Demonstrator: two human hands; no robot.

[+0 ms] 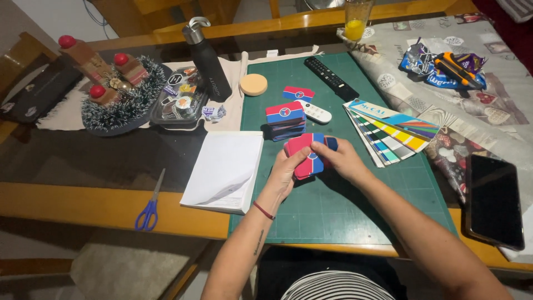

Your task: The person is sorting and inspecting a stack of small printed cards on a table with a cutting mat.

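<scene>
My left hand and my right hand together hold a small fan of red-and-blue cards above the green cutting mat. The left hand cups the cards from below and the right hand's fingers pinch them from the top. Just beyond, a stack of the same cards rests on the mat, and a single card lies farther back.
A white notepad lies left of the mat, blue-handled scissors farther left. A fanned colour swatch deck, a white remote, a black remote, a round cork coaster, a black bottle, a dark tablet surround the mat.
</scene>
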